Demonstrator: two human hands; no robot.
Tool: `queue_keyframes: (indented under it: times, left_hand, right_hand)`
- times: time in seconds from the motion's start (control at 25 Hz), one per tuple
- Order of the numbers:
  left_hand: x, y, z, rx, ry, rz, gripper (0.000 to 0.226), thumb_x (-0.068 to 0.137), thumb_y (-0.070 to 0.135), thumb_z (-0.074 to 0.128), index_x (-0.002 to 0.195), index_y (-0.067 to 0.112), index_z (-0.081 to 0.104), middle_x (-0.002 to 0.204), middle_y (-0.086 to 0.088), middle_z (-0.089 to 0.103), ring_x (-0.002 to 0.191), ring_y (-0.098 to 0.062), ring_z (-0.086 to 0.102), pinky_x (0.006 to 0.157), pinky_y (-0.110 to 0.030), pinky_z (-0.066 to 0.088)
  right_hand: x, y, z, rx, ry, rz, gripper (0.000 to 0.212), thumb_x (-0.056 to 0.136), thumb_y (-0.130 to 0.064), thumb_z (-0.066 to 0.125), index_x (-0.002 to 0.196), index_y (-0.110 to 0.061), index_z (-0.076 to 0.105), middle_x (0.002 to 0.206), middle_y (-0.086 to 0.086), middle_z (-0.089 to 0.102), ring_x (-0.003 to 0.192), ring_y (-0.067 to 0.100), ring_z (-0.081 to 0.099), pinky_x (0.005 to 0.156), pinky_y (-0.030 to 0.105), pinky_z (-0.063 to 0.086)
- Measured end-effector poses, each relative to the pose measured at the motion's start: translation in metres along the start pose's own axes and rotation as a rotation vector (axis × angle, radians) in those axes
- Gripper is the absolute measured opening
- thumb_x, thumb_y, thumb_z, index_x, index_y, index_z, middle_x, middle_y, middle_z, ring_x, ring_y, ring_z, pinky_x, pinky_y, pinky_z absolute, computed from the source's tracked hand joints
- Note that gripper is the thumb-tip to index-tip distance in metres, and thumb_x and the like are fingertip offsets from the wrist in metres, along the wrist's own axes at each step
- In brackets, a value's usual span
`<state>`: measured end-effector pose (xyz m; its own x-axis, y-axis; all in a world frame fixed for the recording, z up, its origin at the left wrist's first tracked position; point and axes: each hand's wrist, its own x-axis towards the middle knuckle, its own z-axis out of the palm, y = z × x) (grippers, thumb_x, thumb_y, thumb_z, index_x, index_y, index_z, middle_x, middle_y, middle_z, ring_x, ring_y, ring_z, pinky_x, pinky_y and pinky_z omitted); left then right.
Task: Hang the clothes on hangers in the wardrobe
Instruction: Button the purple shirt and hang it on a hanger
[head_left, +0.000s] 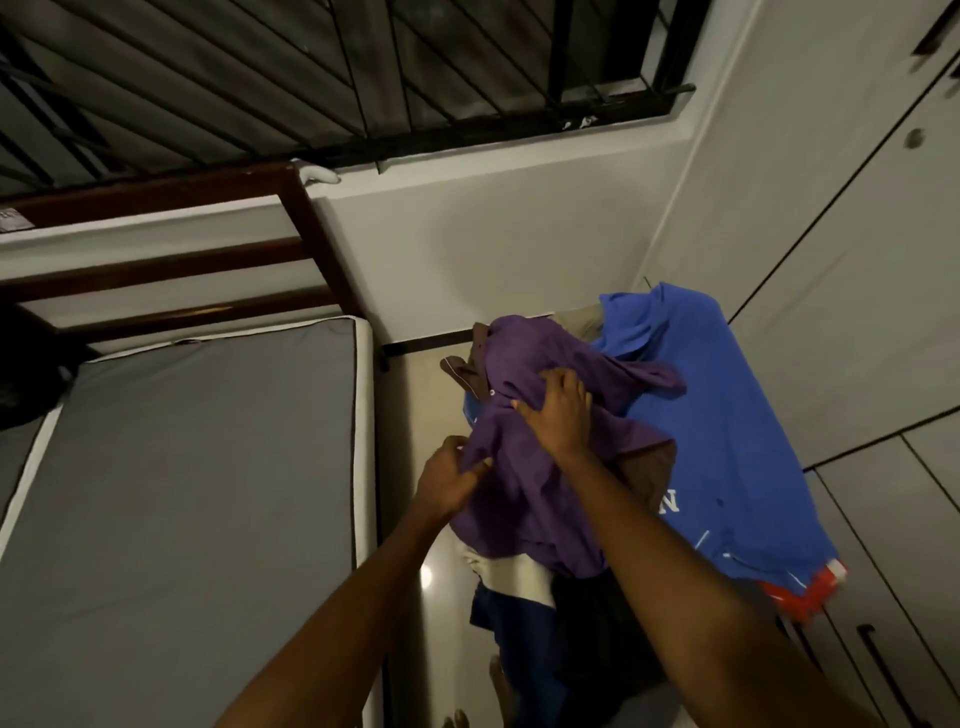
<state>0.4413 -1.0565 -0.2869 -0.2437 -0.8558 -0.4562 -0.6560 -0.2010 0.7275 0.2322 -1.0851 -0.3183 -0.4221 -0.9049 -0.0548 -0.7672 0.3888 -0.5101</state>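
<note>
Purple shirt (524, 467) tops a heap of clothes right of centre; right hand (558, 413) clutches its upper folds, left hand (449, 480) pinches its left edge; blue shirt (727, 441) beneath could drag off if lifted carelessly; wardrobe (857, 260) far right.

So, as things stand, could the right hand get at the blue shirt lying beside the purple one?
Probably yes. The right hand grips the purple shirt, and the blue shirt lies uncovered just to its right with nothing between; it would need to let go first.
</note>
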Motion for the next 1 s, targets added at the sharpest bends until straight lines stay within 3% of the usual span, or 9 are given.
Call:
queue_keyframes:
  times: [0.08, 0.16, 0.24, 0.44, 0.56, 0.72, 0.84, 0.92, 1.0]
  left_hand:
    - [0.015, 0.012, -0.001, -0.032, 0.014, -0.005, 0.063, 0.093, 0.053, 0.067, 0.139, 0.014, 0.05, 0.117, 0.006, 0.058, 0.105, -0.018, 0.059, 0.093, -0.039, 0.052]
    - [0.024, 0.028, -0.001, -0.088, 0.033, -0.004, 0.063, 0.093, 0.059, 0.063, 0.138, 0.016, 0.051, 0.121, 0.004, 0.063, 0.106, -0.019, 0.062, 0.094, -0.038, 0.052]
    - [0.026, 0.041, 0.004, -0.15, 0.065, 0.005, 0.063, 0.093, 0.065, 0.058, 0.135, 0.019, 0.054, 0.123, 0.0, 0.068, 0.108, -0.019, 0.065, 0.097, -0.04, 0.053]
    - [0.014, 0.083, 0.017, -0.493, 0.011, -0.076, 0.07, 0.088, 0.068, 0.063, 0.14, 0.021, 0.056, 0.129, 0.001, 0.067, 0.113, -0.021, 0.065, 0.102, -0.042, 0.053]
    - [-0.002, 0.094, 0.028, -0.803, -0.047, -0.195, 0.051, 0.091, 0.041, 0.073, 0.133, 0.015, 0.059, 0.126, -0.008, 0.069, 0.11, -0.028, 0.066, 0.096, -0.045, 0.057]
    - [-0.041, 0.097, 0.034, -0.937, -0.028, -0.272, 0.033, 0.097, 0.019, 0.065, 0.128, 0.01, 0.058, 0.112, -0.012, 0.07, 0.094, -0.029, 0.067, 0.065, -0.035, 0.057]
    - [-0.078, 0.093, 0.037, -0.999, -0.104, -0.271, 0.026, 0.098, 0.02, 0.062, 0.121, 0.007, 0.061, 0.105, -0.014, 0.071, 0.095, -0.034, 0.067, 0.07, -0.04, 0.057]
    - [-0.101, 0.085, 0.038, -1.016, -0.16, -0.272, 0.047, 0.085, 0.034, 0.078, 0.124, 0.012, 0.061, 0.11, -0.017, 0.071, 0.104, -0.038, 0.067, 0.086, -0.051, 0.057]
    - [-0.106, 0.063, 0.049, -0.977, -0.216, -0.241, 0.09, 0.066, 0.042, 0.088, 0.143, 0.012, 0.052, 0.126, -0.019, 0.068, 0.113, -0.041, 0.066, 0.097, -0.059, 0.053]
  right_hand:
    - [0.017, -0.002, -0.003, 0.065, -0.061, 0.022, 0.019, 0.084, -0.031, 0.076, 0.085, -0.018, 0.062, 0.098, 0.007, 0.062, 0.099, 0.028, 0.059, 0.095, 0.043, 0.038]
    - [0.017, 0.0, -0.009, 0.212, -0.096, 0.028, 0.027, 0.08, -0.016, 0.069, 0.067, -0.02, 0.046, 0.07, 0.005, 0.052, 0.069, 0.023, 0.053, 0.072, 0.036, 0.038]
    - [-0.002, 0.002, -0.021, 0.369, -0.105, 0.043, 0.037, 0.079, -0.006, 0.064, 0.062, -0.022, 0.035, 0.06, 0.0, 0.039, 0.057, 0.015, 0.039, 0.057, 0.032, 0.028]
    - [-0.078, 0.009, -0.045, 0.812, -0.251, 0.119, 0.032, 0.072, 0.002, 0.054, 0.063, -0.024, 0.037, 0.062, -0.003, 0.032, 0.057, 0.008, 0.03, 0.053, 0.026, 0.024]
    - [-0.119, 0.007, -0.062, 0.856, -0.269, 0.116, 0.023, 0.064, 0.001, 0.049, 0.058, -0.019, 0.039, 0.059, -0.002, 0.03, 0.055, 0.008, 0.028, 0.05, 0.025, 0.021]
    - [-0.178, 0.014, -0.088, 0.814, -0.302, 0.16, 0.022, 0.056, -0.001, 0.044, 0.055, -0.021, 0.036, 0.052, -0.012, 0.03, 0.05, 0.003, 0.027, 0.045, 0.019, 0.02]
    - [-0.231, 0.02, -0.103, 0.778, -0.319, 0.258, 0.022, 0.07, 0.01, 0.046, 0.069, -0.006, 0.061, 0.051, -0.014, 0.045, 0.049, 0.004, 0.041, 0.044, 0.015, 0.031]
    - [-0.258, 0.022, -0.108, 0.829, -0.286, 0.345, 0.026, 0.081, 0.013, 0.046, 0.082, -0.002, 0.067, 0.057, -0.013, 0.058, 0.055, 0.005, 0.055, 0.053, 0.017, 0.043]
    - [-0.285, 0.019, -0.115, 0.945, -0.312, 0.358, 0.011, 0.078, -0.006, 0.056, 0.085, -0.006, 0.064, 0.069, -0.002, 0.059, 0.071, 0.016, 0.055, 0.067, 0.027, 0.043]
